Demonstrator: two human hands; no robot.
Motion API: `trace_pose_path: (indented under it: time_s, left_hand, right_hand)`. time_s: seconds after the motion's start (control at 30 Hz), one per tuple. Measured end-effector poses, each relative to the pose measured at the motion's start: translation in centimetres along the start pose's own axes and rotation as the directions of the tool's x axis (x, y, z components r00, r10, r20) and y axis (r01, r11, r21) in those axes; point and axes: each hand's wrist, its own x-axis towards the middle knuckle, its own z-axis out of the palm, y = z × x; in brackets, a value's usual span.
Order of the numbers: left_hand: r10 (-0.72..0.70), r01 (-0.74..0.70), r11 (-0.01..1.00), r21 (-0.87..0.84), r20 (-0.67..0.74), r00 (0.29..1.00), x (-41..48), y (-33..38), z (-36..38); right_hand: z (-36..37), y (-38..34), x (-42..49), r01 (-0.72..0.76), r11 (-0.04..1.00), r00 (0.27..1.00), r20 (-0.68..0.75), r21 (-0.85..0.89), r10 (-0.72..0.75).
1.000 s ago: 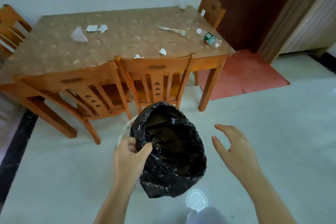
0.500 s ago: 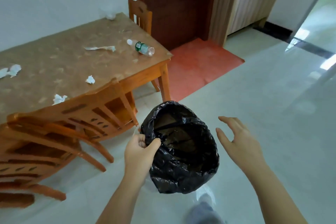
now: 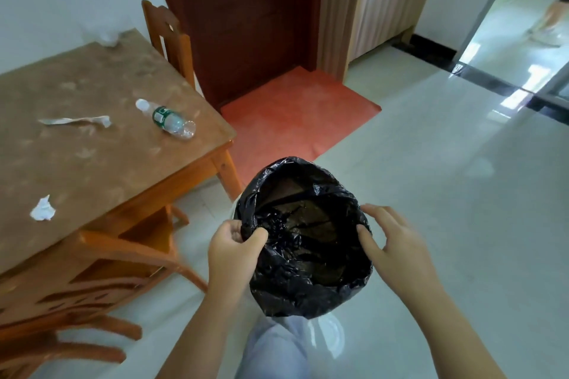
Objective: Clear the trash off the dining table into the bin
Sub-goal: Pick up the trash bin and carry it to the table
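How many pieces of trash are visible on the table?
4: plastic bottle near the right edge, paper strip left of it, crumpled tissue at the front, whitish wad at the far corner. More may lie out of view.

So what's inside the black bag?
The black bag looks empty: only dark crinkled plastic shows. Its very bottom is hidden by folds. The left hand grips its rim.

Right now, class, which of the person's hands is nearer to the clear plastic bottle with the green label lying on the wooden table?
Left. The left hand grips the black bin bag's rim on the side toward the bottle; the right hand is at the bag's opposite rim, farther away.
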Motion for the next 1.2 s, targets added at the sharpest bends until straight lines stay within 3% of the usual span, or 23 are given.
trace_pose_path:
  time_s: [0.4,0.63,0.8,0.97,1.2]
  left_hand:
    - [0.111,-0.112,0.994,-0.003,0.116,0.987,24.7,12.2,8.7]
    - [0.283,-0.286,0.956,0.059,0.054,0.958,35.6,18.5,12.8]
    - [0.360,-0.356,0.931,0.076,-0.049,0.931,44.3,23.4,16.4]
    - [0.393,-0.385,0.919,0.079,-0.221,0.893,52.7,30.2,19.6]
    - [0.472,-0.476,0.871,0.121,-0.473,0.744,60.6,38.2,19.0]
  right_hand:
    - [2.1,-4.5,28.2,0.032,0.997,0.999,-0.027,-0.073,-0.034]
    - [3.2,-4.6,41.6,0.078,0.995,0.996,-0.036,-0.069,-0.081]
    - [4.0,-4.9,54.2,0.196,0.978,0.978,-0.057,-0.076,-0.201]
    - [3.5,-6.9,68.0,0.400,0.914,0.916,0.024,-0.060,-0.400]
    - [2.6,-13.3,82.5,0.611,0.791,0.791,0.031,0.028,-0.611]
